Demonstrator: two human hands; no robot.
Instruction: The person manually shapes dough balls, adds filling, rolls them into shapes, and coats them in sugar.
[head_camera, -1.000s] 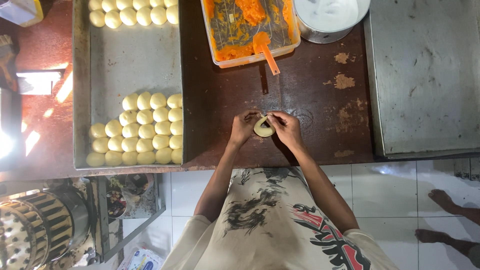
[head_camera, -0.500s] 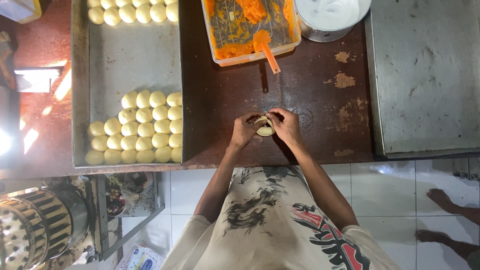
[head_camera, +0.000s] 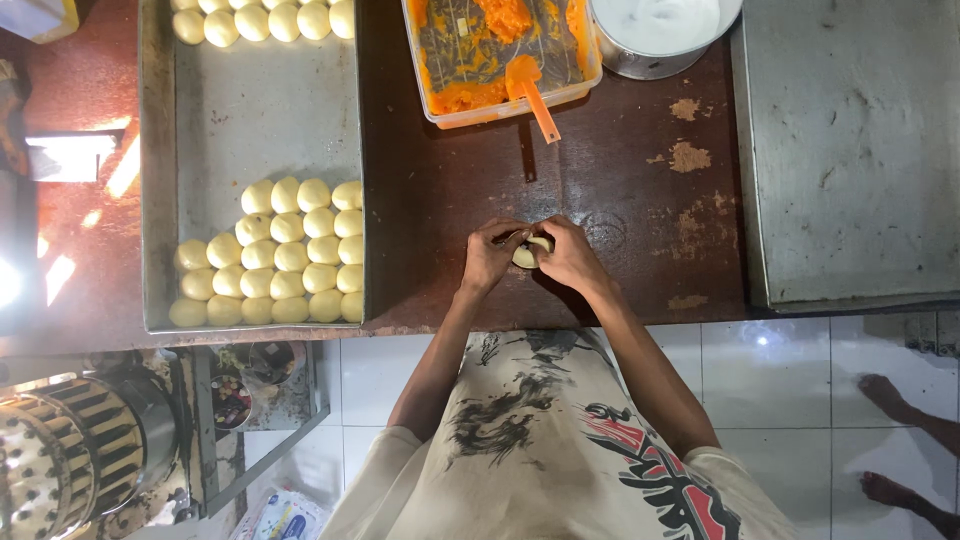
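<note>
Both hands meet over the dark wooden table (head_camera: 620, 200): my left hand (head_camera: 490, 257) and right hand (head_camera: 568, 255) pinch a small pale dough piece (head_camera: 527, 252) between their fingertips. Left of them, a metal tray (head_camera: 250, 130) holds rows of dough balls (head_camera: 290, 255); an orange-filling tub (head_camera: 500, 50) sits beyond.

1. The dough piece (head_camera: 527, 252) is small, pale yellow and rounded, with only its middle showing
2. It sits pinched between the left hand (head_camera: 490, 257) at its 9 o'clock and the right hand (head_camera: 570, 255) at its 3 o'clock, fingertips of both closed over its top edge
3. It is held low over the dark brown tabletop (head_camera: 620, 210), near the edge at 6 o'clock
</note>
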